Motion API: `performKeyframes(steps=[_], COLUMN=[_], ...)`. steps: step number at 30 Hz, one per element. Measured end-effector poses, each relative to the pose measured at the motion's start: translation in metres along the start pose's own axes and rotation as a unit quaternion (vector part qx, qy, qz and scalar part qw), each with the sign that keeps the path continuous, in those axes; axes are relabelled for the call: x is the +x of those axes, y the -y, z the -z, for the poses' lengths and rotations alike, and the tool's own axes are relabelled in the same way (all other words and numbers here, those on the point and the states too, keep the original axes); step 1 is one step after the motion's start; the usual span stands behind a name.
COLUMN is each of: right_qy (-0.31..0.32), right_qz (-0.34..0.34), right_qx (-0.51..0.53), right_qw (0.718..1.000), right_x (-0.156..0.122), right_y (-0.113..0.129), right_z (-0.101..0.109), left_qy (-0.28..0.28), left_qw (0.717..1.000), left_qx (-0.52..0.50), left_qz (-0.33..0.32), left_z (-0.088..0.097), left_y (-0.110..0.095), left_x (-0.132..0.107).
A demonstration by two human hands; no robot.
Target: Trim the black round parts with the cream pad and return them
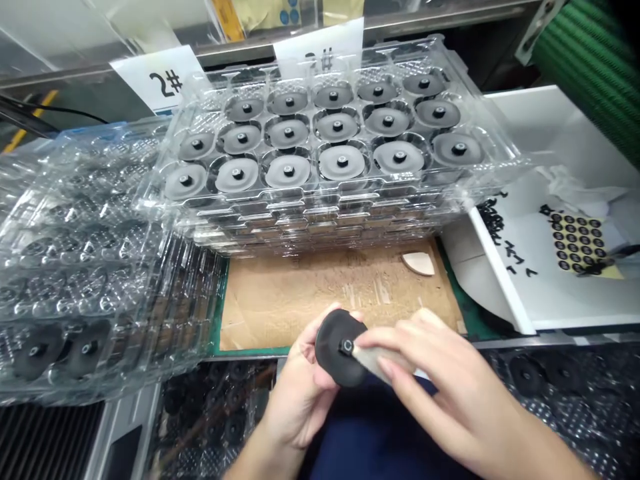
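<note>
At the far left, a stack of clear empty trays (pixel 75 253) lies on the bench; two dark discs (pixel 89 347) sit in pockets at its near edge. Behind it, a white label (pixel 165 81) reads "2#".

Right of that, at centre and far, stands a second stack of clear trays (pixel 320 200). Its top tray holds three rows of grey discs (pixel 287 170), each with a dark hub, one to a pocket.

Near of this stack lies a brown cardboard sheet (pixel 280 300), scored and worn, on a green mat. A small pale wedge (pixel 419 263) rests at its far right corner.

At centre near, the left hand (pixel 300 393) is closed around a black disc (pixel 333 350), thumb and fingers gripping its rim. The disc is held on edge, just near of the cardboard, with its hub facing the camera.

The right hand (pixel 445 393) pinches a flat grey strip (pixel 373 361) between thumb and fingers. The strip's tip touches the disc's hub.

Below the hands, blurred trays of black parts (pixel 525 377) are visible.

At right stands a white box (pixel 505 293). Inside it lies a yellowish sheet of black round stickers (pixel 577 243). At the far right corner there is a green ribbed surface (pixel 590 60).
</note>
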State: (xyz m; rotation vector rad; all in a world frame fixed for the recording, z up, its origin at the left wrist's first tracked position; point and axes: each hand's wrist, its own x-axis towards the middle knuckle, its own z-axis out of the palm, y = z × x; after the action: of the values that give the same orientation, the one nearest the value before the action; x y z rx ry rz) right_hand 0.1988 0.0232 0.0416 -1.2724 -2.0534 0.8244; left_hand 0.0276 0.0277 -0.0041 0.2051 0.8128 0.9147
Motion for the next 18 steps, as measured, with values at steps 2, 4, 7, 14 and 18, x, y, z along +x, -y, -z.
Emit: performKeyframes(steps=[2,4,7,14,18], right_qy=[-0.046,-0.062,-0.007,-0.044,-0.05], right_qz=[-0.003,0.015,0.053,0.044,-0.042], right_qx=[-0.04,-0.061,-0.029,-0.033,0.052], right_qw=[0.998,0.996,0.998,0.998,0.996], right_x=[-0.002,-0.001,0.001,0.002,0.01], right_y=[0.004,0.009,0.009,0.01,-0.024], right_z=[0.0,-0.002,-0.004,-0.007,-0.015], left_qy=[0.013,0.02,0.014,0.001,-0.037], left_qw=[1.0,0.999,0.999,0.999,0.997], left_qx=[-0.002,0.001,0.013,0.004,-0.018], left_qz=[-0.023,-0.031,-0.025,-0.048,-0.061], left_z=[-0.002,-0.005,-0.006,-0.007,-0.009], left_y=[0.001,-0.001,-0.004,-0.005,-0.006], left_x=[0.001,-0.001,-0.004,-0.006,-0.003])
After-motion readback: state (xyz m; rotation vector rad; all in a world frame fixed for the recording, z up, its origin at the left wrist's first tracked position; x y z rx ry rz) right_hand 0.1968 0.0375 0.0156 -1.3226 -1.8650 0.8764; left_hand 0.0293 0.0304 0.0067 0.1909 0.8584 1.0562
